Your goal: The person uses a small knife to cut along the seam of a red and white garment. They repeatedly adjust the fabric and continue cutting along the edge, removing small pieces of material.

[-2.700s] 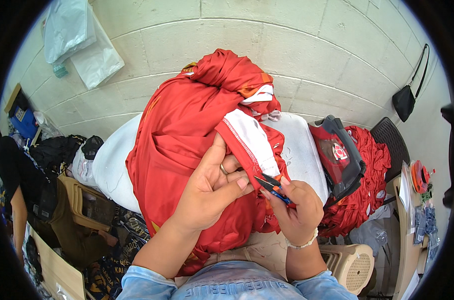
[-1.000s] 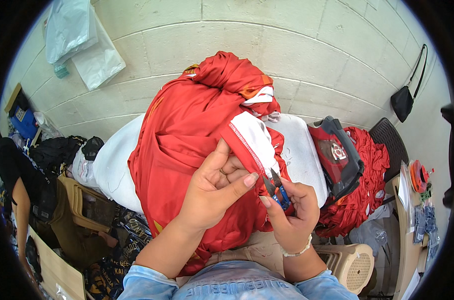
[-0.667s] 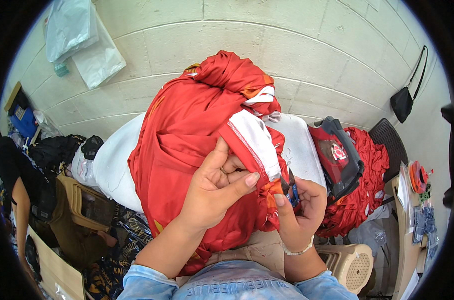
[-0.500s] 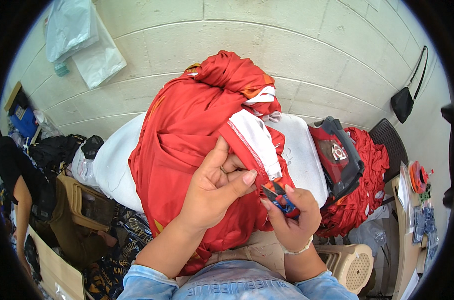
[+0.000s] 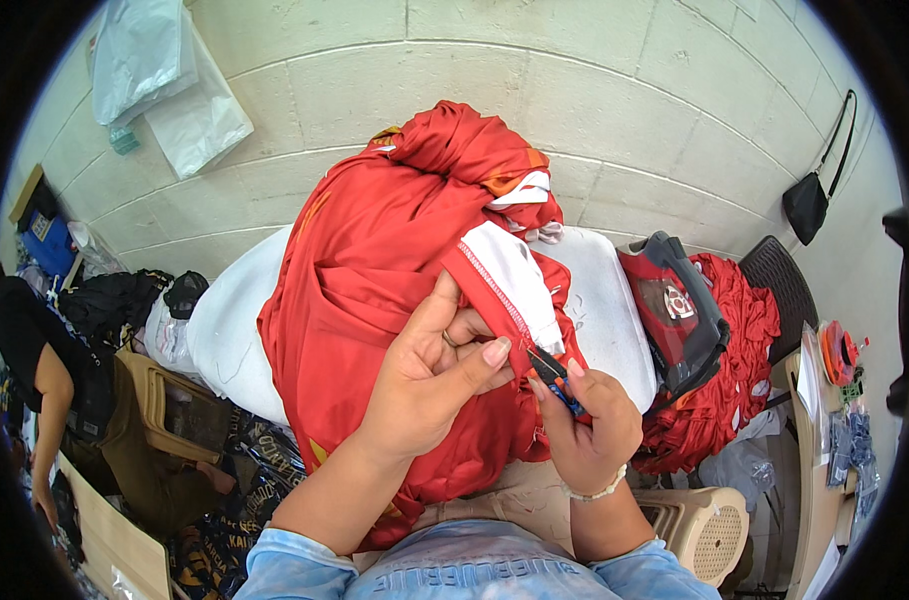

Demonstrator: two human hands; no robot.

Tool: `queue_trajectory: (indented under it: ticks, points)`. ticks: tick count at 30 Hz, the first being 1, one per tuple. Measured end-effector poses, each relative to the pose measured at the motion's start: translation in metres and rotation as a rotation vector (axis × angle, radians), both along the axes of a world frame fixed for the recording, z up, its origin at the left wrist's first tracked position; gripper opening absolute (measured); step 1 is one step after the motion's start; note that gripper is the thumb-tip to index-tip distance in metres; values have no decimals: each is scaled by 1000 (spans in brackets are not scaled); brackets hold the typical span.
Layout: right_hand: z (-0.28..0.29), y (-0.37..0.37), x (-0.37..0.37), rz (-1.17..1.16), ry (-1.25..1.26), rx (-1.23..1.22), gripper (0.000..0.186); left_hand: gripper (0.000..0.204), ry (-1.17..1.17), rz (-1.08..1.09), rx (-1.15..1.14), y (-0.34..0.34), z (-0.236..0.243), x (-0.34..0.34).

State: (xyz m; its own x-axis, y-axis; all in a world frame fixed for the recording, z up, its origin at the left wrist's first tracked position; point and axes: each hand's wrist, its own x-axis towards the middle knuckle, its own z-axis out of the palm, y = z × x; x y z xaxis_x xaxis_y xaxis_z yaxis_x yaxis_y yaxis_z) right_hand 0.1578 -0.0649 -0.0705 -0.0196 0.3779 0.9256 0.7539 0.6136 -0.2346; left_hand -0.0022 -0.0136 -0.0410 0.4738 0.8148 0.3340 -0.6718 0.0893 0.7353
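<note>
A big heap of red fabric [image 5: 349,275] lies across a white padded surface [image 5: 236,325] in front of me. My left hand [image 5: 409,385] is closed on a red edge of it, thumb against fingers, where a stitched seam joins a white strip [image 5: 519,280]. Between the thumb and fingers of my right hand [image 5: 599,430] is a pair of thread snips [image 5: 550,370] with dark blades and a blue handle. The blade tips meet the seam's lower end, just right of my left thumb. Part of the handle is hidden by my fingers.
A red and grey case-like object [image 5: 679,315] stands at the right edge of the surface, beside another red fabric pile [image 5: 719,390]. Beige stools [image 5: 709,530] are at lower right. At far left is another person's arm [image 5: 52,410]. A black pouch [image 5: 806,208] hangs on the wall.
The snips in my right hand have moved slightly up and left, and their blades now reach the seam end. My left hand keeps its hold in nearly the same place.
</note>
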Motion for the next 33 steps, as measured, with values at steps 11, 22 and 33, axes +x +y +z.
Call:
queue_trajectory:
  ticks: [11, 22, 33]
  points:
    - [-3, -1, 2, 34, 17, 1, 42, 71, 8, 37, -14, -2, 2, 2]
    - [5, 0, -5, 31, 23, 16, 44, 76, -5, 32, 46, 3, -9, 1]
    - [6, 2, -5, -27, -15, 34, 40, 75, 5, 47, 104, 3, -12, 2]
